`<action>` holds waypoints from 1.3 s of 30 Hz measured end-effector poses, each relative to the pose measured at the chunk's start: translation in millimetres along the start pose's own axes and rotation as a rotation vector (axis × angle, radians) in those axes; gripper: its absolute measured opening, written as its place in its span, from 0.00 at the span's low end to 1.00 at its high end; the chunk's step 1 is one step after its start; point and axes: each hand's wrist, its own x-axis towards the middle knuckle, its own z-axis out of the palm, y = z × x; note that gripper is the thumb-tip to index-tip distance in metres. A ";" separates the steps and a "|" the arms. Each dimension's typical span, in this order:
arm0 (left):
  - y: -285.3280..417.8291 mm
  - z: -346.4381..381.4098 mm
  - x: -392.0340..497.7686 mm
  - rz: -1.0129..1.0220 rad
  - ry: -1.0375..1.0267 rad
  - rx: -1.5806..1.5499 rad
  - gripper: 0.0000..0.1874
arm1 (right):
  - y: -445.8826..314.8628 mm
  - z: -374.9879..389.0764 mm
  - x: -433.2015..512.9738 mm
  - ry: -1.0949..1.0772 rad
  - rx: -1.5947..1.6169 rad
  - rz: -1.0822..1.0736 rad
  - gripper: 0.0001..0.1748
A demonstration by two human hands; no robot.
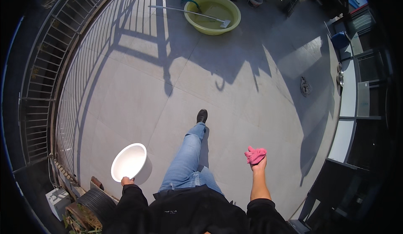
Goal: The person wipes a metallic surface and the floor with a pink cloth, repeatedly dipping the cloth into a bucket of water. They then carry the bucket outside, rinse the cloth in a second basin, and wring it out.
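My left hand [127, 181] grips the near rim of a white basin [129, 162], out to the left of my legs. The basin tilts a little, and its bright inside shows nothing I can make out. In my right hand [258, 165], held out to the right, is a crumpled pink cloth [255, 154]. One leg in blue jeans [185, 155] is stretched forward, with a black shoe [202, 116] on the paved floor [226, 120]. Both hands are apart from each other, above the floor.
Ahead stands a large yellow-green tub [192, 25] with water, a green hose [194, 3] and a long-handled white floor tool [170, 8]. A grey rag [305, 87] lies at right. Metal railing [50, 57] borders the left, near a black ribbed pot [96, 204]. Windows [348, 89] line the right.
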 end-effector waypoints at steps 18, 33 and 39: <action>977.5 -327.8 5.5 0.081 -0.560 -1.722 0.27 | -350.9 234.0 258.5 0.185 0.239 0.096 0.14; 1542.6 -429.7 180.2 0.121 0.290 -0.835 0.39 | -474.2 592.4 586.4 -0.068 -0.021 -0.117 0.13; 1696.4 -429.8 269.6 0.126 0.414 -0.648 0.43 | -434.9 641.0 664.0 0.194 -0.048 -0.125 0.06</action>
